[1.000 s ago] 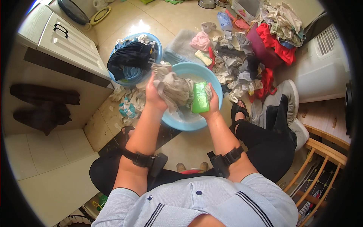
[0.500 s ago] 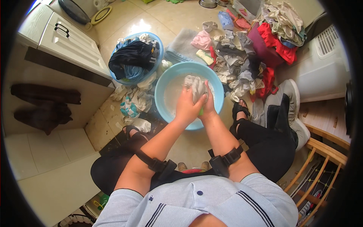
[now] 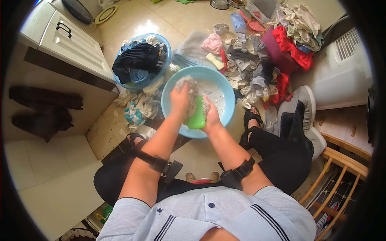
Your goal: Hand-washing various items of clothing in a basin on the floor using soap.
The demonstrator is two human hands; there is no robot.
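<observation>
Cloth [image 3: 192,89], grey-beige and crumpled, is bunched in the grasping fingers of the slightly blurred left hand [image 3: 179,99]. The fingers of the right hand [image 3: 213,116] clasp a bright green rectangular block [image 3: 197,114], probably soap, against the same fabric. Both things are over a round light-blue plastic basin [image 3: 230,101] holding cloudy, sudsy water [image 3: 216,93]. The step in hand looks like working the block into the fabric by rubbing; the next move seems to call for a firm hold on a likely slippery block and a fresh fold turned toward it.

Beneath lies a shiny beige tiled floor [image 3: 173,18]. With that basin as the clock's centre, a white-and-turquoise heap of fabric [image 3: 140,109] sits at nine o'clock, a blue tub [image 3: 168,54] loaded with dark and blue clothes at ten, a pale textured mat [image 3: 189,50] at twelve, and a loose pile of grey and white garments [image 3: 246,56] at two. Farther out, a white panelled cabinet [image 3: 76,46] stands at ten, a white grilled appliance [image 3: 333,86] between two and three, and a round metal bowl [image 3: 219,5] just past twelve.
</observation>
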